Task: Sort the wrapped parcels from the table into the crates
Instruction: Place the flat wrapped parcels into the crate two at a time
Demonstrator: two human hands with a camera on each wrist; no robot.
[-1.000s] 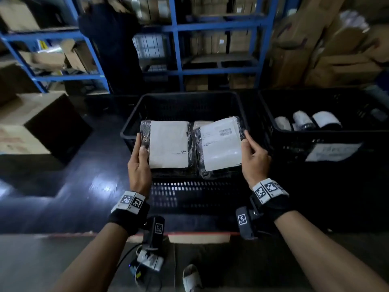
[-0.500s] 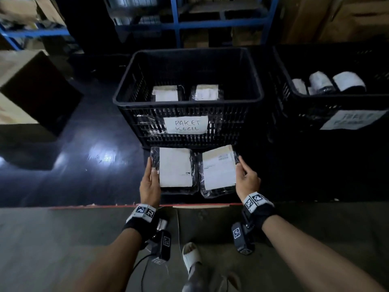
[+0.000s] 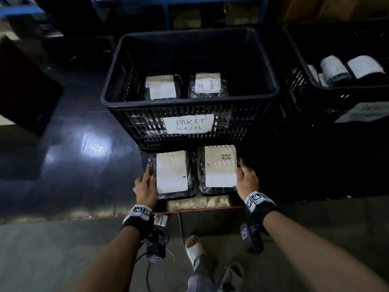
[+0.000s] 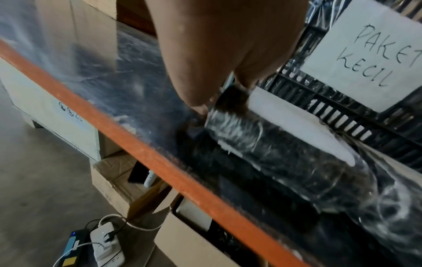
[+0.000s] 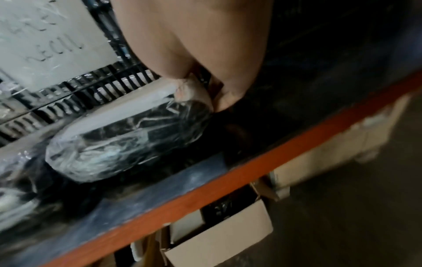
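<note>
Both parcels have come down from up over the crate and now sit low on the dark table, right in front of it. At the left hand, the fingers curl on the outer edge of the left parcel, a black bundle in shiny clear wrap with a plain white label on top. At the right hand, the thumb and fingers pinch the outer edge of the right parcel, which has a white label with a barcode. In the wrist views each parcel's bottom rests on the table, near its orange front edge. The two parcels lie side by side, very close; I cannot tell if they touch. Just behind them stands the black crate with a paper sign that says PAKET KECIL. Inside it, two more wrapped parcels with white labels lie flat next to each other at the bottom. To the right is a second black crate, and it holds some rolled bundles with white labels. A second ago the view showed more of the blue shelves; now it looks down more, onto the crate and the grey floor.
</note>
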